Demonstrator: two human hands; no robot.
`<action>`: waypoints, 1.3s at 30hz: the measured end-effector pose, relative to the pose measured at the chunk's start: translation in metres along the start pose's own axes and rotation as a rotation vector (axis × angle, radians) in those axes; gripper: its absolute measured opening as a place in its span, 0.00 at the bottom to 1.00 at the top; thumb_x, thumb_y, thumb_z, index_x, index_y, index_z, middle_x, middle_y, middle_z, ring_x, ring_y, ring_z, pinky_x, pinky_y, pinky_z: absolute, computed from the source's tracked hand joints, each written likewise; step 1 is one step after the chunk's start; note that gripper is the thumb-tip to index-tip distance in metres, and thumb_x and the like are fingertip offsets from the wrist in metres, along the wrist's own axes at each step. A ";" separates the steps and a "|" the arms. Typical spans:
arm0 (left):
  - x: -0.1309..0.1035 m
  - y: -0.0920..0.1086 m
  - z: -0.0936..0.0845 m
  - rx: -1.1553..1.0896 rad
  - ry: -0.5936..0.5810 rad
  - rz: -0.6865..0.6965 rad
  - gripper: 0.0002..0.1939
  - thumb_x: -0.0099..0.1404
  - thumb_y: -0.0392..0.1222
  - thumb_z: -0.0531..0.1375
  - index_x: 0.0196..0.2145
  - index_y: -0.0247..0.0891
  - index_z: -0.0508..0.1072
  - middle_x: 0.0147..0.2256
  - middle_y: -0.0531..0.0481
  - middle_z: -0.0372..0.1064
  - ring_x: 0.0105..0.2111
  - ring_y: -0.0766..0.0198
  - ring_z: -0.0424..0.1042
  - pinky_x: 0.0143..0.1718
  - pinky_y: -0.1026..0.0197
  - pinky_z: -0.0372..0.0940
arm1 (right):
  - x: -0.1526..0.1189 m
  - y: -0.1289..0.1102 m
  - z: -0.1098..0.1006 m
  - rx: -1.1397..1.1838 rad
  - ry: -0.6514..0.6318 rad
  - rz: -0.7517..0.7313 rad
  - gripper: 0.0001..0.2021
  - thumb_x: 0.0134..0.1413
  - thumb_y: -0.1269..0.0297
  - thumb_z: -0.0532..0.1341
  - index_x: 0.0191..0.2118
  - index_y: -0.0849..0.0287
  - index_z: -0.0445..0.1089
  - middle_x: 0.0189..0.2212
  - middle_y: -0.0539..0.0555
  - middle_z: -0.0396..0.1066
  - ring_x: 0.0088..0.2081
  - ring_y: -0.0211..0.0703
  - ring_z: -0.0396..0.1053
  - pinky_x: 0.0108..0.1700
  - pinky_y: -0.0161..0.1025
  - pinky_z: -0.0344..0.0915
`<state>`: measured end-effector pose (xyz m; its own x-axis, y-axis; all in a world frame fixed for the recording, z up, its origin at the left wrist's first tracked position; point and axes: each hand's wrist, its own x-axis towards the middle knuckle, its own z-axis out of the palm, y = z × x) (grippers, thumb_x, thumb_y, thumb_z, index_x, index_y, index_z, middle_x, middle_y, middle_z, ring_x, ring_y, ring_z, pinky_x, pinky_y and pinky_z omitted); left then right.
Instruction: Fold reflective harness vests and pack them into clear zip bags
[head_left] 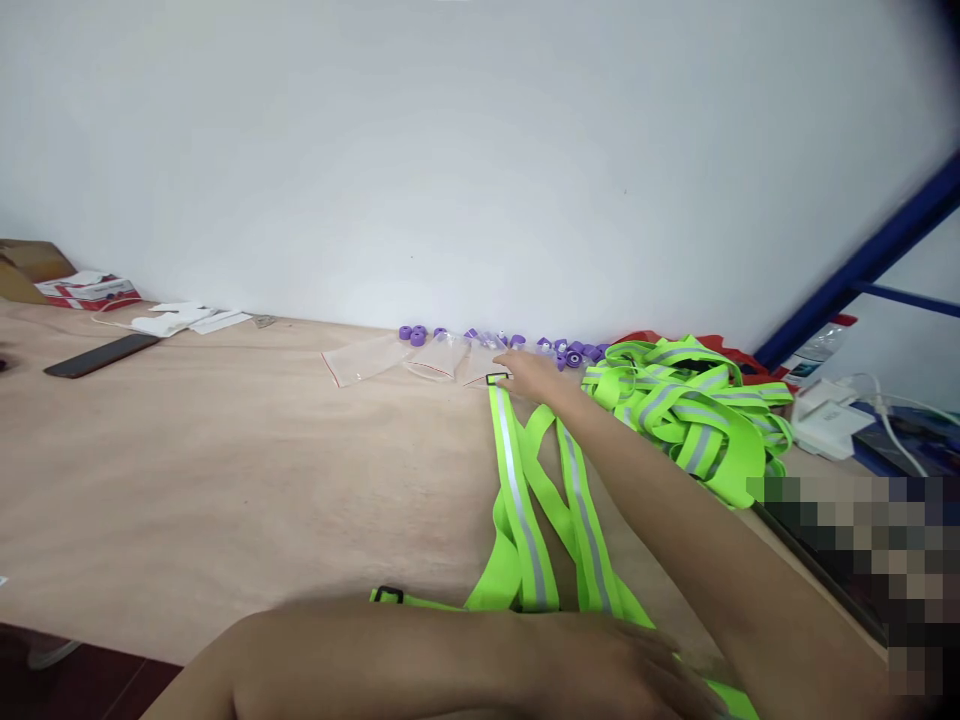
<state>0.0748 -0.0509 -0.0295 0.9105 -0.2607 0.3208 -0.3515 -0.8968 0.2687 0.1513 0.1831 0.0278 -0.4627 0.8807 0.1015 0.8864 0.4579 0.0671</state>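
Neon green straps point(525, 510) with silver stripes lie on the wooden table, two of them running away from me. My right hand point(525, 374) is at the far end of the left strap, beside its black buckle point(496, 380); its fingers pinch there, and what lies between them is too small to make out. Across the bottom, my left hand point(637, 665) rests over the near part of the straps, its fingers blurred and partly cut off. Another black buckle point(389, 595) shows just beyond my left forearm.
Clear zip bags point(365, 360) and several purple rolls point(574, 357) lie along the wall. A heap of green straps point(694, 410) is at the right, near a white adapter point(829, 418). A dark flat bar point(101, 355), papers point(176, 319) and a box point(90, 292) are at the left.
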 end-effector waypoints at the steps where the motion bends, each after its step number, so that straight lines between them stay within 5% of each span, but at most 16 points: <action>1: -0.002 0.007 -0.006 0.112 0.028 -0.020 0.21 0.75 0.44 0.49 0.58 0.36 0.71 0.59 0.48 0.68 0.64 0.61 0.61 0.67 0.64 0.52 | -0.003 0.002 -0.001 0.007 0.019 -0.002 0.20 0.63 0.58 0.60 0.59 0.55 0.66 0.59 0.59 0.69 0.57 0.54 0.68 0.53 0.46 0.66; 6: -0.031 0.054 -0.027 0.469 0.130 -0.231 0.19 0.77 0.41 0.47 0.54 0.48 0.74 0.58 0.58 0.70 0.61 0.62 0.63 0.69 0.56 0.48 | -0.033 0.016 -0.012 0.035 0.085 0.037 0.16 0.65 0.60 0.56 0.55 0.57 0.70 0.55 0.59 0.72 0.53 0.53 0.70 0.51 0.45 0.68; 10: -0.077 0.100 -0.018 0.641 0.111 -0.635 0.16 0.74 0.43 0.54 0.56 0.50 0.72 0.58 0.55 0.70 0.60 0.56 0.65 0.69 0.43 0.44 | -0.074 0.020 -0.001 0.055 0.015 -0.028 0.17 0.66 0.58 0.54 0.54 0.55 0.73 0.54 0.58 0.74 0.53 0.54 0.71 0.50 0.45 0.69; 13: -0.106 0.126 -0.002 0.638 0.035 -0.938 0.33 0.69 0.57 0.58 0.67 0.46 0.59 0.66 0.40 0.57 0.63 0.36 0.58 0.63 0.32 0.51 | -0.102 0.016 0.020 0.077 -0.098 -0.101 0.22 0.67 0.53 0.52 0.62 0.51 0.67 0.61 0.57 0.68 0.59 0.57 0.67 0.56 0.51 0.66; 16: -0.117 0.138 0.009 0.502 -0.038 -1.131 0.48 0.63 0.60 0.63 0.72 0.50 0.43 0.70 0.37 0.45 0.66 0.26 0.49 0.58 0.25 0.53 | -0.119 0.014 0.040 0.141 -0.232 -0.061 0.31 0.67 0.44 0.47 0.70 0.51 0.54 0.70 0.59 0.52 0.69 0.60 0.52 0.65 0.60 0.55; 19: -0.114 0.142 0.011 0.388 -0.086 -1.200 0.52 0.62 0.56 0.65 0.72 0.54 0.36 0.71 0.40 0.38 0.68 0.26 0.43 0.59 0.22 0.49 | -0.125 0.016 0.051 0.215 -0.303 0.020 0.36 0.66 0.40 0.40 0.73 0.51 0.43 0.73 0.56 0.38 0.72 0.60 0.37 0.68 0.65 0.43; 22: -0.112 0.145 0.009 0.353 -0.115 -1.238 0.53 0.62 0.53 0.66 0.71 0.56 0.34 0.72 0.41 0.35 0.68 0.28 0.41 0.61 0.23 0.47 | -0.124 0.021 0.056 0.230 -0.289 0.079 0.37 0.66 0.40 0.39 0.74 0.52 0.40 0.73 0.54 0.34 0.73 0.59 0.33 0.69 0.65 0.37; 25: -0.114 0.149 0.008 0.353 -0.129 -1.252 0.54 0.61 0.52 0.67 0.71 0.57 0.34 0.72 0.40 0.34 0.68 0.28 0.42 0.60 0.24 0.48 | -0.121 0.023 0.054 0.219 -0.265 0.103 0.36 0.66 0.42 0.42 0.73 0.55 0.42 0.73 0.56 0.39 0.73 0.57 0.35 0.70 0.62 0.37; 30: -0.117 0.153 0.004 0.357 -0.049 -1.199 0.48 0.65 0.52 0.63 0.72 0.53 0.37 0.72 0.40 0.33 0.69 0.29 0.40 0.61 0.24 0.50 | -0.134 0.010 0.028 0.289 -0.139 0.033 0.34 0.65 0.48 0.51 0.70 0.60 0.53 0.71 0.63 0.47 0.70 0.58 0.48 0.68 0.56 0.50; 34: -0.125 0.155 -0.006 0.345 0.018 -1.142 0.39 0.71 0.53 0.56 0.72 0.51 0.40 0.71 0.42 0.38 0.70 0.37 0.41 0.63 0.28 0.50 | -0.196 -0.004 -0.004 0.403 0.028 -0.015 0.26 0.67 0.50 0.51 0.64 0.55 0.64 0.66 0.58 0.60 0.67 0.54 0.57 0.67 0.53 0.56; 39: -0.158 0.165 -0.025 0.321 0.186 -1.187 0.30 0.75 0.50 0.52 0.71 0.53 0.48 0.70 0.48 0.47 0.69 0.50 0.49 0.67 0.40 0.50 | -0.331 -0.007 -0.007 0.484 0.180 0.151 0.26 0.62 0.48 0.57 0.63 0.49 0.66 0.62 0.57 0.67 0.62 0.56 0.64 0.63 0.55 0.63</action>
<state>-0.1321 -0.1483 -0.0130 0.5752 0.8017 0.1626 0.7603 -0.5973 0.2553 0.2987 -0.1127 0.0008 -0.2870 0.9258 0.2458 0.8279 0.3689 -0.4226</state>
